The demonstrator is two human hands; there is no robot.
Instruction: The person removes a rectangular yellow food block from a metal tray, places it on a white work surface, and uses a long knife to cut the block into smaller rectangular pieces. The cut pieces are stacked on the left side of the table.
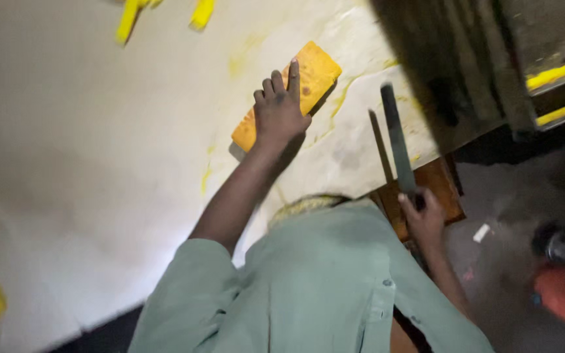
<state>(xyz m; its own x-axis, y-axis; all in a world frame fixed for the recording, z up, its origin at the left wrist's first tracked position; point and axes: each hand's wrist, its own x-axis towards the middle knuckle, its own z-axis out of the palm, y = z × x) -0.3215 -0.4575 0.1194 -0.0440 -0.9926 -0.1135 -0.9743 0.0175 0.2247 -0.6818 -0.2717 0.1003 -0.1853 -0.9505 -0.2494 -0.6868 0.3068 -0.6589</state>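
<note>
Left hand [279,111] rests flat on one yellow block [312,72]; right hand [423,212] grips one dark blade [397,137].

An orange-yellow block [289,98] is seen on a whitish tabletop [99,163] streaked with yellow; the shirt [322,281] is pale green.

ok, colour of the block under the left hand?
Orange-yellow block with a few dark spots, under the left hand; head view.
</note>
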